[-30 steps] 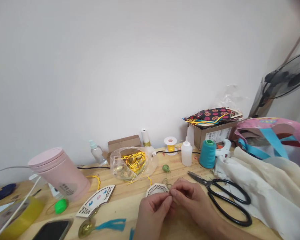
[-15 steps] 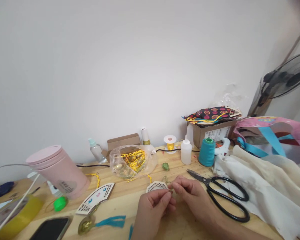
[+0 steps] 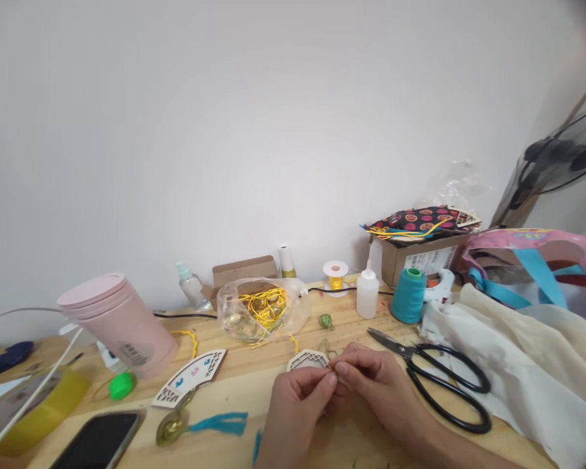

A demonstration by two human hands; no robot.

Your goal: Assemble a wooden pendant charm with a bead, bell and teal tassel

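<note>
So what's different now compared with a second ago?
Very little: the fingers of the left hand and right hand have shifted slightly, their tips still close together. Nothing is visibly picked up or let go. The scissors, green ball, teal thread cone and phone stay put.

Left of the scissors [image 3: 407,352], the hands [image 3: 300,404] hide the lower part of a latticed plaque [image 3: 310,356] and whatever their fingertips enclose, while the phone [image 3: 97,440] farther left and the fan [image 3: 542,151] upper right of the scissors run off the frame, and the box label [image 3: 432,260] behind them is too small to read.
</note>
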